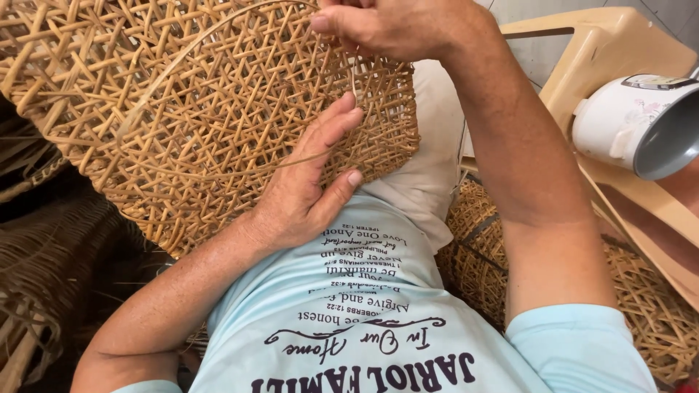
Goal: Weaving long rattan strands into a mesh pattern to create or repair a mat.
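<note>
**Both hands on the open-weave rattan panel**

Right hand first, up at the top edge of the frame: fingers curled in tight, thumb and fingertips pinched together on a thin tan cane strand that loops in a long arc across the weave. It is a closed pinch, though the exact point where the strand meets the fingers is hidden behind the knuckles.

Down below, the left hand lies flat and spread against the large tan woven rattan panel, palm pressed to it, fingers stretched and slightly fanned, thumb out along the lower edge. Nothing is clasped there; the hand simply presses the weave steady. A second stretch of the thin strand runs under those fingers.

The panel itself is a hexagonal open lattice of flat cane strips, honey-coloured, tilted across the person's lap and filling the upper left of the view. Its lower right corner rests on pale beige trousers, just above the light blue printed T-shirt.

Over on the right, a white rice cooker with a grey inner pot lies tipped on its side on a cream plastic chair; its inside looks bare. More woven rattan basketwork sits beneath the right arm, and darker woven pieces crowd the left edge.
</note>
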